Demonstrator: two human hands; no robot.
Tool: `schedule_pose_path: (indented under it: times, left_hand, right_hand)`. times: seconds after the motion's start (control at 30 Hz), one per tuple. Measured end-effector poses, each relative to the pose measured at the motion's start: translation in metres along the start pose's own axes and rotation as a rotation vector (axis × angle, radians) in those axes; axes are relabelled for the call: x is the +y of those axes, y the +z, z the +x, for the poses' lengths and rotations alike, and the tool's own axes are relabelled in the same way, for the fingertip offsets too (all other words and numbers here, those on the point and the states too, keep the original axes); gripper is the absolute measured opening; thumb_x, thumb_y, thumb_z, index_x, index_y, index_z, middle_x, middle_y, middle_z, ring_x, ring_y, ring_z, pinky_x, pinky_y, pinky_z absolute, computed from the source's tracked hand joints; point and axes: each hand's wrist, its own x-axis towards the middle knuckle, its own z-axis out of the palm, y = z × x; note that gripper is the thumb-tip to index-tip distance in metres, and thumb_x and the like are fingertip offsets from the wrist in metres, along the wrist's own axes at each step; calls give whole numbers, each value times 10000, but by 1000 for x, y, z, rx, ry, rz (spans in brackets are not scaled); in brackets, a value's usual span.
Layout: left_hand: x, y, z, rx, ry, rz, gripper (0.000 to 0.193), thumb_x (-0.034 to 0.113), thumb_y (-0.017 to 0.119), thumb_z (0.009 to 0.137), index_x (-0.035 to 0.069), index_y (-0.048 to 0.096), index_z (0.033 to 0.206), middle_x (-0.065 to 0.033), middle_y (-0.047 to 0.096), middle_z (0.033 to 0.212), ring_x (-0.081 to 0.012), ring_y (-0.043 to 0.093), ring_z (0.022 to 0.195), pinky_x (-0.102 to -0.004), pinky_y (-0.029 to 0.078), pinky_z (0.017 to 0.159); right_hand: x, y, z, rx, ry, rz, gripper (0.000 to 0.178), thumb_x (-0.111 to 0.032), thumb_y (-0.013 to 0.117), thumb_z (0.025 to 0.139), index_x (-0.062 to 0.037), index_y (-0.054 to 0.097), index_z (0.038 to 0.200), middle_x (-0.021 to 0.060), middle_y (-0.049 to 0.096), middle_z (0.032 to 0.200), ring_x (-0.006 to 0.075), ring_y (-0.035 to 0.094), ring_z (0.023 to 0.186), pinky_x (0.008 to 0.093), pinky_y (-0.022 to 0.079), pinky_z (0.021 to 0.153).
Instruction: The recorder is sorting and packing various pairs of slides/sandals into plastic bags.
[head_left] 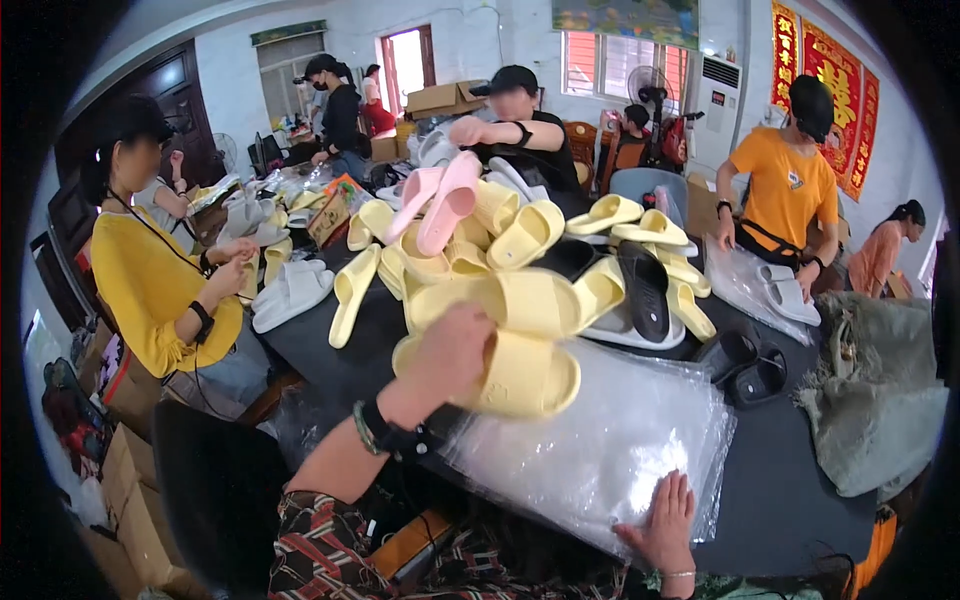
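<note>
My left hand (452, 362) is closed on a pair of pale yellow slippers (535, 383), held above the table with one slipper over the other. Its fingers are partly hidden between the two. Flat on a stack of clear plastic bags (600, 430) lies my right hand (662, 525), its fingers spread and holding nothing. The bags rest on the dark table at the near middle. Just beyond the held pair is a heap of loose yellow slippers (527, 235), with a pink pair (448, 205) on top.
Black slippers (755, 368) stand right of the bags. A grey-green cloth sack (870, 400) hangs over the right edge. White slippers (293, 295) lie at left. Co-workers stand around the table; one in orange (785, 170) handles a bag and a light slipper. Cardboard boxes (150, 510) stand lower left.
</note>
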Motion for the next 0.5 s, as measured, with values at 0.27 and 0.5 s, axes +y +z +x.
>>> schedule_pose_path:
  times: [0.27,0.5]
  left_hand:
    - [-143,-61,150,347,-168,365,90,63,631,774,5,695,800,-217,651,855,-391,631,874,-477,516,781]
    - [-214,56,152,108,-438,79,190,33,560,814,-30,656,965,-259,659,991,-426,637,976,-485,530,835]
  right_hand:
    - [-16,-14,-4,63,-59,-13,1122,-563,736,765,93,206,1504,302,220,1572,440,181,1473,570,157,1181]
    - [-7,-7,-9,89,-34,-63,1111,-605,701,781,84,218,1507,291,240,1567,441,188,1472,569,174,1175]
